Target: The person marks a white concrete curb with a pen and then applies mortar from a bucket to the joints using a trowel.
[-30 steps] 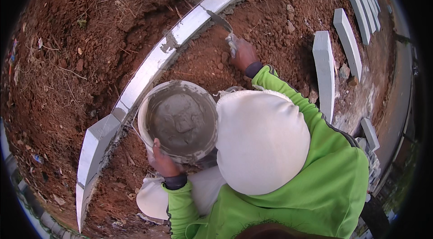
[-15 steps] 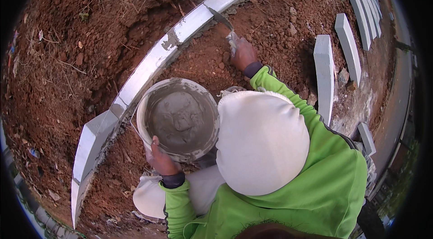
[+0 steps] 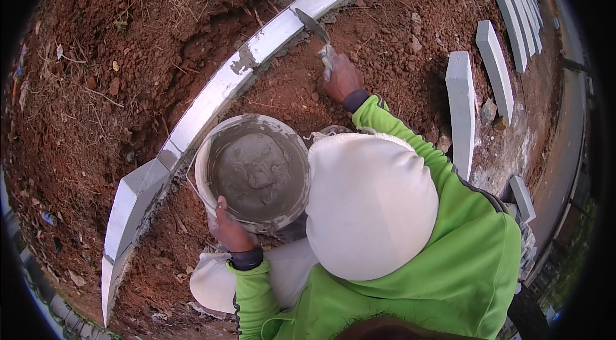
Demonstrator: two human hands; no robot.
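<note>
My right hand point(image 3: 342, 79) is closed round the mortar-smeared handle of a trowel point(image 3: 312, 24). The trowel's blade points up and left, its tip at the near edge of a white kerb row point(image 3: 206, 97). A grey mortar patch point(image 3: 244, 59) covers one joint of that row. With my left hand point(image 3: 231, 229) I grip the near-left rim of a white bucket point(image 3: 203, 159), thumb over the edge and fingers hidden under the outside. Wet grey mortar point(image 3: 256, 170) sits inside it, its surface lumpy in the middle.
Loose red soil point(image 3: 154, 32) banks up beyond the kerb row. Several loose kerb blocks point(image 3: 461, 109) lie along the right, with a road point(image 3: 571, 141) farther out. My white-clad knee point(image 3: 372, 205) is bent right beside the bucket.
My right hand has shifted slightly left and down with the trowel, and the blade has turned a little. My left hand stays on the bucket rim.
</note>
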